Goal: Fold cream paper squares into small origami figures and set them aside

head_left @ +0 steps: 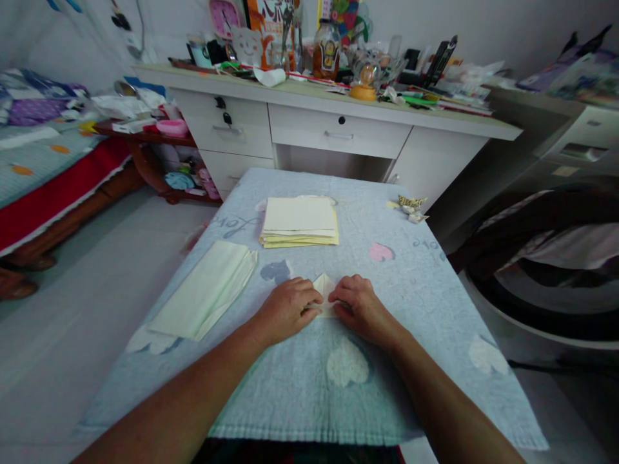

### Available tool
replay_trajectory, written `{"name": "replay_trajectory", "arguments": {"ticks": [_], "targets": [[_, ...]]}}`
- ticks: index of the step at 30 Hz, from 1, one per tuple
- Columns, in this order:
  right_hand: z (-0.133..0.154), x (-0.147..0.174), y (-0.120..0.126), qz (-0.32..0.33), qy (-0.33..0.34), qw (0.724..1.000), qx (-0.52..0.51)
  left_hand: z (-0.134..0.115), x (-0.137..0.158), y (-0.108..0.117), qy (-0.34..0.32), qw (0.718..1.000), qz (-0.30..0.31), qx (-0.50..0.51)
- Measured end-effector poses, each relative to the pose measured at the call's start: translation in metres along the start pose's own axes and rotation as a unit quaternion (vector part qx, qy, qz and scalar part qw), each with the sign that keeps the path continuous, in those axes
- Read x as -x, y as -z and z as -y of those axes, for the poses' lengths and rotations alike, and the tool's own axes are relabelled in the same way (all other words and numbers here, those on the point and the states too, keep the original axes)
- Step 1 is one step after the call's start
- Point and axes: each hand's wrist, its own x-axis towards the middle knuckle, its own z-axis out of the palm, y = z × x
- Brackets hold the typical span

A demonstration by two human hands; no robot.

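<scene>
A small piece of cream paper (325, 287), folded to a point at its top, lies flat on the cloth between my two hands. My left hand (289, 307) grips its left side, thumb and fingers curled in. From the right, my right hand (360, 308) pinches the other side with its fingers bent. Both hands partly cover the paper's edges. Beyond them rests a stack of cream and yellow paper sheets (300, 214). To the left, a longer bundle of pale folded paper (206, 289) lies slanted.
A blue heart-patterned cloth (300, 393) covers the table. Small folded paper pieces (412, 206) sit at its far right corner. Behind stands a white desk (333, 132) crowded with jars and clutter. A washing machine (575, 148) is at right, a bed (53, 154) at left.
</scene>
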Motion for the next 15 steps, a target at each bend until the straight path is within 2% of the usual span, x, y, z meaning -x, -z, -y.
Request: {"name": "replay_trajectory", "arguments": {"ticks": [5,10,15], "targets": [[0.002,-0.0039,-0.0039,-0.003,0.006,1.0,-0.015,-0.0028,-0.002,-0.0004,0.013,1.0,-0.006,-0.013],[0.0011,-0.007,-0.0043,-0.005,-0.034,0.999,-0.036,-0.0067,-0.0027,0.003,0.056,0.998,-0.008,-0.031],[-0.0002,-0.0074,-0.0005,0.006,-0.081,0.997,-0.012,-0.0089,-0.0038,0.007,0.088,0.995,0.007,-0.054]]}}
